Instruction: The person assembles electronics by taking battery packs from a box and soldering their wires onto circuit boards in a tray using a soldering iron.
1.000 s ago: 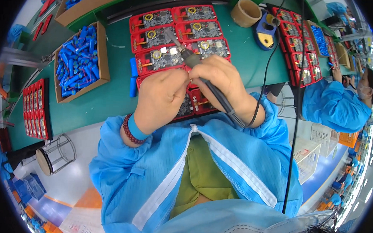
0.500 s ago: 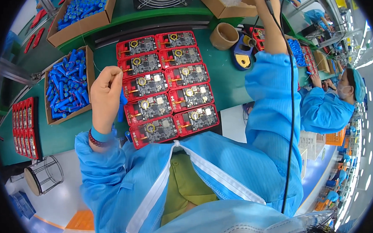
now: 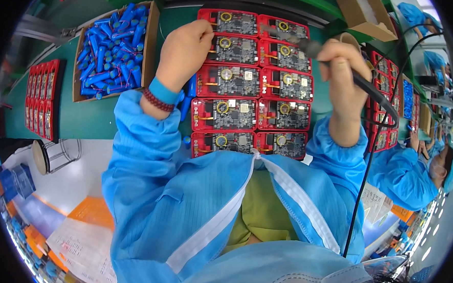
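By the red-cased circuit boards [image 3: 242, 82] at twelve o'clock, the left hand [image 3: 186, 51], near their ten o'clock corner, holds its fingertips together, any contents hidden, while the right hand [image 3: 347, 73], at two o'clock, grips a soldering iron [image 3: 309, 46].

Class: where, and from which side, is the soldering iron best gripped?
Probably by its dark handle, coming from the right, as the right hand holds the soldering iron. It is long and slim, tilted with its narrow tip pointing left over the red-cased boards; keep fingers off that end, which may be hot.
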The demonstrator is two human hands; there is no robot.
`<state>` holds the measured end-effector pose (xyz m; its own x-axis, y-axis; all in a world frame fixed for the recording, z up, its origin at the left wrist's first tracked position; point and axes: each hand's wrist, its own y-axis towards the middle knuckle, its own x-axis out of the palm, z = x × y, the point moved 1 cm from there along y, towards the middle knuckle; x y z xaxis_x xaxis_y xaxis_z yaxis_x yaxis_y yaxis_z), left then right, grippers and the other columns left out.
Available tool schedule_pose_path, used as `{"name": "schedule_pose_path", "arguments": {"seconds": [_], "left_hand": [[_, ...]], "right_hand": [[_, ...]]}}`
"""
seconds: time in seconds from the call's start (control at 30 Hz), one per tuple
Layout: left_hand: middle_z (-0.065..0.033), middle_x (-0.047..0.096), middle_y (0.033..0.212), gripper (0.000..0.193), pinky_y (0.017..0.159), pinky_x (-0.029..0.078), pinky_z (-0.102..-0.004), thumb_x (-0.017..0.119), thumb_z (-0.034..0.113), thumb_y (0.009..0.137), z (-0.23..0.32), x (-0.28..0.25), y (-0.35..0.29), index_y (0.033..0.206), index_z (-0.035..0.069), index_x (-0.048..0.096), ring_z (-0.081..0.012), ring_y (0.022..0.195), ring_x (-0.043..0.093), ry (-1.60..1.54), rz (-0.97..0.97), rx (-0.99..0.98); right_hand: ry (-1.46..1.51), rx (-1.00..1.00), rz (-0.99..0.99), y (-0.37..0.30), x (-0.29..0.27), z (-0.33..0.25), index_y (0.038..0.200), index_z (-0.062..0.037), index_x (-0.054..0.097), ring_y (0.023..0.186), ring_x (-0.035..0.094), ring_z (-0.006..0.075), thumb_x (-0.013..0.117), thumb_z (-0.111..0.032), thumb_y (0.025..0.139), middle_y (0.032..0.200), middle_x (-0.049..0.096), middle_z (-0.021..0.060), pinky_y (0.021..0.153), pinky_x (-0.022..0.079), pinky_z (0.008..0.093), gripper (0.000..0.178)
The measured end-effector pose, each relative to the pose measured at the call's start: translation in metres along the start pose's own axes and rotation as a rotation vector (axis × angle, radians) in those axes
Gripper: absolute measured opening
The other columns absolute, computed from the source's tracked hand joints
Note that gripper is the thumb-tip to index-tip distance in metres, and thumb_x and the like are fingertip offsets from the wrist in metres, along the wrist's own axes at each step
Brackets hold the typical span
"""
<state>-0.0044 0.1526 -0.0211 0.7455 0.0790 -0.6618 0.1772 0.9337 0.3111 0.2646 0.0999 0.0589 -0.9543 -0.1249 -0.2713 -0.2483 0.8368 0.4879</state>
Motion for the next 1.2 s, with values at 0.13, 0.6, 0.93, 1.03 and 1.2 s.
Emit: {"name": "schedule_pose_path", "arguments": {"seconds": [0.13,0.6,0.93,1.03,1.2], "left_hand": [[-0.0144,0.057,0.069,0.011,0.057,0.044,-0.0336,0.057,0.012,0.084,-0.011,0.008,0.007,0.086,0.001,0.059,-0.0266,0.062,0.058,0.031,-0.022,0.038],[-0.0097,0.050,0.076,0.011,0.065,0.041,-0.0287,0.058,0.009,0.084,-0.027,0.007,0.003,0.085,-0.002,0.058,-0.0190,0.069,0.051,-0.145,-0.123,-0.013],[-0.0135,0.053,0.071,0.007,0.062,0.044,-0.0397,0.057,0.007,0.079,-0.026,0.011,0.002,0.082,0.001,0.060,-0.0317,0.070,0.055,-0.098,-0.044,0.038],[-0.0142,0.053,0.072,0.006,0.062,0.044,-0.0401,0.057,0.007,0.079,-0.027,0.012,0.001,0.082,0.001,0.059,-0.0325,0.070,0.055,-0.084,-0.037,0.047],[-0.0158,0.055,0.075,0.007,0.063,0.045,-0.0411,0.057,0.007,0.080,-0.024,0.010,0.001,0.082,0.001,0.059,-0.0343,0.072,0.056,-0.069,-0.028,0.064]], "right_hand": [[0.046,0.141,-0.021,0.010,0.039,0.021,0.088,-0.0002,0.063,0.077,0.057,0.0118,0.053,-0.016,0.092,0.083,0.063,0.0060,0.070,0.045,0.0253,0.019],[0.010,0.198,-0.090,0.020,0.066,0.056,0.089,-0.0035,0.064,0.063,0.047,0.0068,0.053,-0.025,0.094,0.074,0.056,0.0008,0.058,0.040,0.0233,0.024],[0.021,0.211,-0.101,0.019,0.068,0.057,0.090,-0.0038,0.064,0.060,0.045,0.0058,0.053,-0.025,0.094,0.071,0.055,-0.0009,0.055,0.038,0.0223,0.024],[0.019,0.198,-0.088,0.018,0.069,0.058,0.089,-0.0036,0.063,0.059,0.045,0.0054,0.053,-0.025,0.094,0.070,0.054,-0.0012,0.054,0.037,0.0220,0.024],[0.089,0.190,-0.037,0.016,0.065,0.053,0.089,-0.0033,0.063,0.059,0.045,0.0048,0.053,-0.024,0.095,0.070,0.054,-0.0012,0.053,0.037,0.0217,0.024]]}}
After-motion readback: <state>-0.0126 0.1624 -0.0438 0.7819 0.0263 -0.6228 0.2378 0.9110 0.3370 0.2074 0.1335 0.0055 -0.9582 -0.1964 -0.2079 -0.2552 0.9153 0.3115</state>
